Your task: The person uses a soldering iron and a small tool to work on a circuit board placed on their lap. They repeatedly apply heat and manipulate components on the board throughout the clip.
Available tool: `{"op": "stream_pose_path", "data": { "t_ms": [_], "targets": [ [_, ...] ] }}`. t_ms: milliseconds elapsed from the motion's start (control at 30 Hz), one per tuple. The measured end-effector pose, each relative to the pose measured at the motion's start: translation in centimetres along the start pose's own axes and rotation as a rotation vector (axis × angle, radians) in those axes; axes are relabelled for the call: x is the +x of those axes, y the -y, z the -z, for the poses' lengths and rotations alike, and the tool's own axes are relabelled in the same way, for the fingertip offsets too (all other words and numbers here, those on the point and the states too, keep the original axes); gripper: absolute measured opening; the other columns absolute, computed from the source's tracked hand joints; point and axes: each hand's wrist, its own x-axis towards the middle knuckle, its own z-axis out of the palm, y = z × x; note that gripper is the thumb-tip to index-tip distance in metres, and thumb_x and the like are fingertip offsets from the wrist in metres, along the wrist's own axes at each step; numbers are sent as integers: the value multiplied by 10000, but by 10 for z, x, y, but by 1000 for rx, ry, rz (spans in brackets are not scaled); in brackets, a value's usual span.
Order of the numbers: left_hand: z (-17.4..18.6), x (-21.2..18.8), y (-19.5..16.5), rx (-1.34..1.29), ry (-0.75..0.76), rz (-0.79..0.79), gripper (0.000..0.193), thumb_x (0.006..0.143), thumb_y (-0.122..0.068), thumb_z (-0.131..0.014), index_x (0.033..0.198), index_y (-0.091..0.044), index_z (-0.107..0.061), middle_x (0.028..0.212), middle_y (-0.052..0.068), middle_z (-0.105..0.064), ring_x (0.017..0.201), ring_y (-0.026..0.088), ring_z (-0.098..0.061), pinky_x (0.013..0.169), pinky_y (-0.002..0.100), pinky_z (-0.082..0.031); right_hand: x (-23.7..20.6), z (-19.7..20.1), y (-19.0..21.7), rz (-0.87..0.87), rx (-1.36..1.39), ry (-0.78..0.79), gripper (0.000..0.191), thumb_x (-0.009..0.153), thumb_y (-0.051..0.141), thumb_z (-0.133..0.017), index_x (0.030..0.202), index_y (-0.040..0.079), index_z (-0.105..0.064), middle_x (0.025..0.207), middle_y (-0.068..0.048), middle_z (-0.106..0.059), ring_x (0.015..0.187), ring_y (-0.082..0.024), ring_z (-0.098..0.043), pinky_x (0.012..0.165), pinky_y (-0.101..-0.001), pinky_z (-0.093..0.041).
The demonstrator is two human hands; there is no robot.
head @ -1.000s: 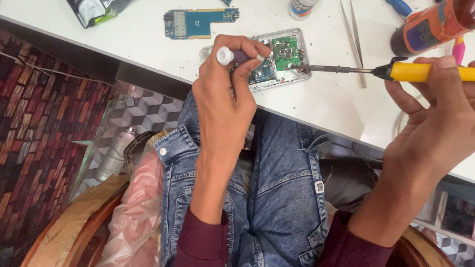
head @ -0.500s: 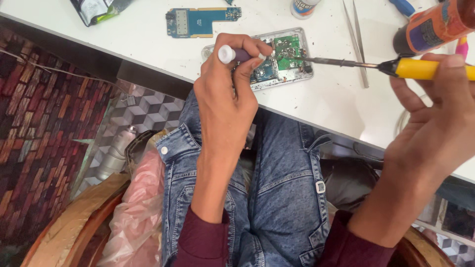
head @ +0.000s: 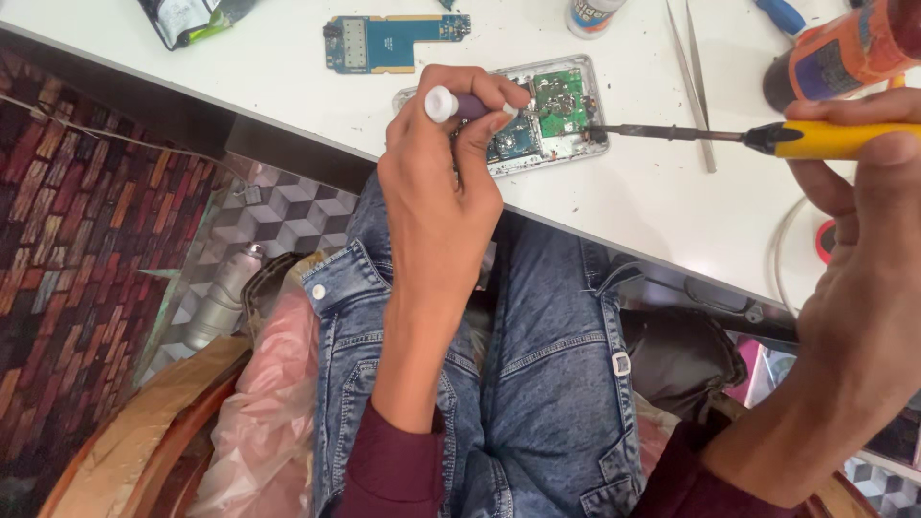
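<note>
Two hands are engaged: a purple pen-like tool [head: 460,104] is pinched by the left hand [head: 441,182], a yellow-handled soldering iron [head: 758,137] gripped by the right hand [head: 863,240], above the opened device [head: 537,115] near the surface's [head: 288,67] front edge.

Yellow-handled soldering iron [head: 758,139], tip on opened phone's green board [head: 559,101].

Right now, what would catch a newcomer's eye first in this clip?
The yellow-handled soldering iron in the right hand, its tip at the right edge of the opened device with a green circuit board, near the white table edge. The left hand holds a purple tool with a white cap over that device. Behind lie a blue circuit board and tweezers.
</note>
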Motion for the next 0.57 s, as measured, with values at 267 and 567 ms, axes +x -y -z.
{"op": "stream_pose_path", "data": {
  "t_ms": [267,567],
  "targets": [
    [0,2,-6,7,1,52,143,1034,116,-536,1066,-20,-571,1049,65,-744,951,204,-745,887,315,-621,12,1,32,43,60,91,89,1212,-18,-470,1258,-50,-539,1240,-181,-666,1272,-305,-703,1192,-425,-625],
    [3,2,-11,105,2,33,123,980,81,-578,1035,-29,-588,1045,73,-754,991,292,-694,929,388,-545,-7,-3,33,-89,208,-101,140,1212,-134,-513,1302,-30,-487,1191,-221,-672,1173,-317,-708,1109,-395,-623]
  ]
}}
